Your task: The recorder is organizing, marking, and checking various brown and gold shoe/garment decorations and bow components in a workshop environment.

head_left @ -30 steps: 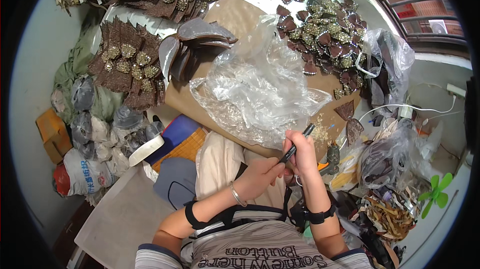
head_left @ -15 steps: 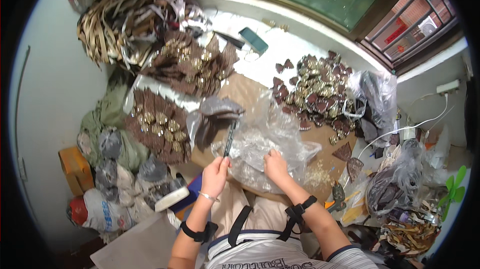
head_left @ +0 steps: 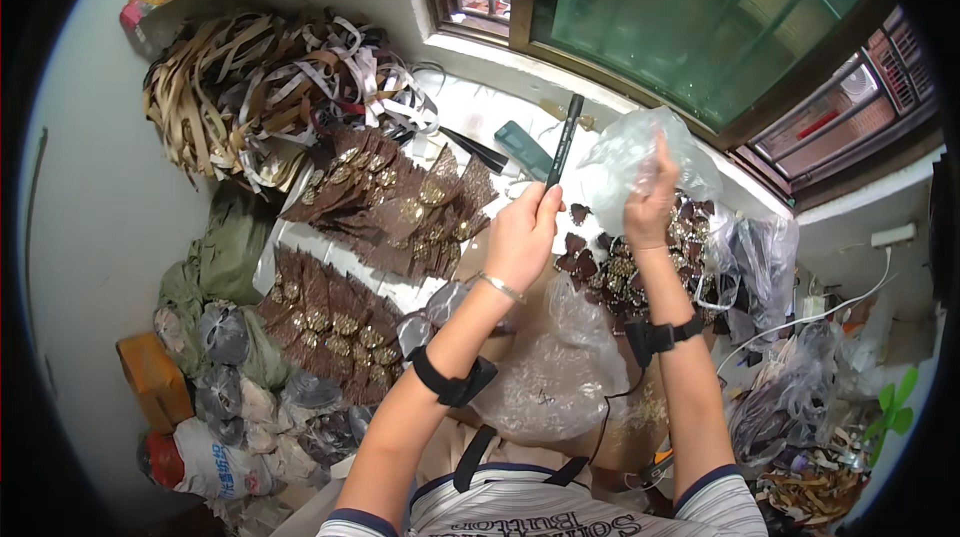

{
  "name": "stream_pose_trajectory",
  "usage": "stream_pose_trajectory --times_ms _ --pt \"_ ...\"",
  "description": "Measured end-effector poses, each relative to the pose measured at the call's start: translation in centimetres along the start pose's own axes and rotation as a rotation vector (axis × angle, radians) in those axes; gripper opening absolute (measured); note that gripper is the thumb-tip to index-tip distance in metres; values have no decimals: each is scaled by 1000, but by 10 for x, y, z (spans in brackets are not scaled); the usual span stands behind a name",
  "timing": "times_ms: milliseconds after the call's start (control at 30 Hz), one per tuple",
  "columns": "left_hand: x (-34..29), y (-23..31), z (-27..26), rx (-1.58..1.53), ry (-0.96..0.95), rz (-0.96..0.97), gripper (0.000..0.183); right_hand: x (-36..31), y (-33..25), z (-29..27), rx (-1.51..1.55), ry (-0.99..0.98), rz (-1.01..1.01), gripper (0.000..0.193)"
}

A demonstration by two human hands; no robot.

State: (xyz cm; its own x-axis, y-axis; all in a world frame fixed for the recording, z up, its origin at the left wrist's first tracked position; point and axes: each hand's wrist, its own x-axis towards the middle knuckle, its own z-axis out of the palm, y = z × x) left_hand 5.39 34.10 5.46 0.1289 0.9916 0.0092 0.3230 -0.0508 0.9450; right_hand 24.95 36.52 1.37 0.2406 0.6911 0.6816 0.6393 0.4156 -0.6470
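My left hand (head_left: 525,230) is closed round a black pen-like marker (head_left: 566,142), its far end pointing up toward the window. My right hand (head_left: 650,202) is raised over the right side of the table with a clear plastic bag (head_left: 610,152) bunched at its fingers; these are partly blurred. Below my arms lies more clear plastic (head_left: 550,377) on brown paper. Behind my right hand is a pile of dark brown, bow-like pieces with shiny trim (head_left: 615,272).
Stacks of brown textured strips with shiny ornaments (head_left: 335,332) lie on the left. Behind them is a heap of tan and white straps (head_left: 230,87). A dark phone (head_left: 522,149) rests near the window (head_left: 690,27). A white cable (head_left: 800,315) runs along the right.
Both hands have moved up and away from my lap, the left with the marker, the right lifting clear plastic toward the window. The view has tilted up a little.
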Motion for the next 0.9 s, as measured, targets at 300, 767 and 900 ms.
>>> stream_pose_trajectory --times_ms 300,767,900 --pt "118 -111 78 257 -31 -78 36 -29 129 73 -65 -653 46 39" --pt "-46 -123 103 580 -592 -286 59 -196 6 -117 -258 -785 675 41" --pt "-130 -162 110 314 -109 -198 61 -262 -16 -150 -349 -901 845 28"
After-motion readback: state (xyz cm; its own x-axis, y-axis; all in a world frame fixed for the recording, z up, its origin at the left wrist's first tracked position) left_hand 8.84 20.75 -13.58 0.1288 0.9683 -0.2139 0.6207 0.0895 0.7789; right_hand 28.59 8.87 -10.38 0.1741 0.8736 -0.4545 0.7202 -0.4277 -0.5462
